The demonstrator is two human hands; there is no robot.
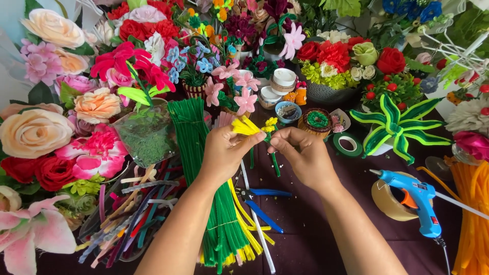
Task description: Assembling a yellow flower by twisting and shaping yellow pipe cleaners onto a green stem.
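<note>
Left hand (224, 150): pinching bunch of yellow pipe cleaners (244, 126), mid-worktop. Right hand (300, 153): fingers pressed together on small yellow flower w/ green stem (271, 133), touching bunch. Below hands: green pipe cleaner bundle (204, 168), blue pliers (262, 201). Blue glue gun (415, 201) nr right edge.

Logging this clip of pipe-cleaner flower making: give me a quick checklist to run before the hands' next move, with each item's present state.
1. Left hand grips the yellow pipe cleaner bundle: ok.
2. Right hand pinches the small yellow flower on its green stem: ok.
3. Both pieces unobstructed: ok.
4. Blue-handled pliers lie within reach below the hands: ok.
5. Blue glue gun rests away from the hands: ok.
6. Glue gun hot: cannot tell.
</note>
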